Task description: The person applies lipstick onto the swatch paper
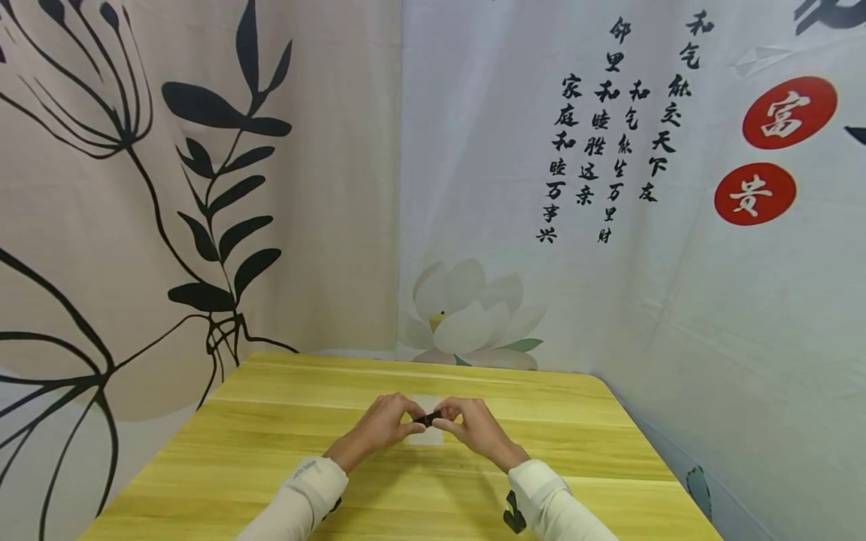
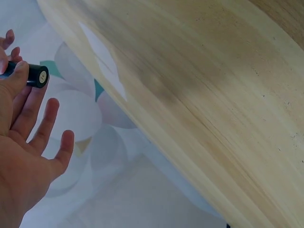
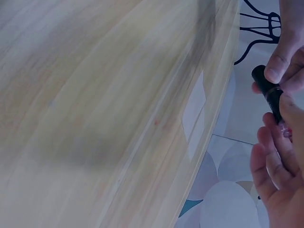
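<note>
Both hands meet over the middle of the table, holding a small black lipstick tube (image 1: 428, 419) between them. My left hand (image 1: 384, 422) pinches one end with thumb and fingers. The other end is in the fingers of my right hand (image 1: 476, 427). A pale round label shows on the end of the tube (image 2: 42, 76) in the left wrist view, where the left hand's other fingers spread away from it. In the right wrist view the tube (image 3: 260, 76) slants between both thumbs, and a pinkish, shiny tip shows beside the right fingers.
White paper (image 1: 426, 437) lies flat on the wooden table (image 1: 284, 436) beneath the hands. Behind the table's far edge hangs a printed cloth backdrop (image 1: 338, 188) with plants, a lotus and writing. Dark bands sit under both cream sleeves (image 1: 314, 485).
</note>
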`<state>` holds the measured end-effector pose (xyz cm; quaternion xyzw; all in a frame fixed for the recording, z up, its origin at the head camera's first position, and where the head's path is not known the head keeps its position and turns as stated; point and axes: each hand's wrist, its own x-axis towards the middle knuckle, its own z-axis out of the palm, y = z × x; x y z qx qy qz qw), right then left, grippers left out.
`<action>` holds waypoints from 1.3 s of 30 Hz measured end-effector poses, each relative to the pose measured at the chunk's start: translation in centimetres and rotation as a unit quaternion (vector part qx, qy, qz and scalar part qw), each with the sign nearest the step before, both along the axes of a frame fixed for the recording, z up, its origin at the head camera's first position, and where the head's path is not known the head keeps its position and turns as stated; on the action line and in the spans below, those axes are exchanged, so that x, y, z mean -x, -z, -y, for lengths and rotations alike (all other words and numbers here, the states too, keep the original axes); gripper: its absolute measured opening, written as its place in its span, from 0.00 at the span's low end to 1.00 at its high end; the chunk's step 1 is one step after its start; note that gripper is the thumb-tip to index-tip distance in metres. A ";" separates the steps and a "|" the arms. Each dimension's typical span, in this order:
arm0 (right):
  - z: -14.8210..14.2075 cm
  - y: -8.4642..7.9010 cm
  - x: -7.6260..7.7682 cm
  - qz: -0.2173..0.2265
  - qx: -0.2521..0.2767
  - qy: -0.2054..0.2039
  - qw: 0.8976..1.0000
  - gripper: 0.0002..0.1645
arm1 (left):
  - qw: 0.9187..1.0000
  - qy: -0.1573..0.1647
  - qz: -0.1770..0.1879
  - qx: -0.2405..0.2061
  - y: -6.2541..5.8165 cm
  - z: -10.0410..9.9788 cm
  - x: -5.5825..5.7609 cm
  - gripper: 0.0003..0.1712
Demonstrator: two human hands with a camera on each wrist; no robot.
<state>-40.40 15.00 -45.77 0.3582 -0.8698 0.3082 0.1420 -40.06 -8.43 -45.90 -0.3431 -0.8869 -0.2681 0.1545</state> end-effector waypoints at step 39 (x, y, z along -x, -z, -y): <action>-2.5 -0.9 0.0 -0.025 0.010 0.037 0.999 0.13 | 0.999 -0.003 0.042 -0.002 1.2 1.7 0.9 0.05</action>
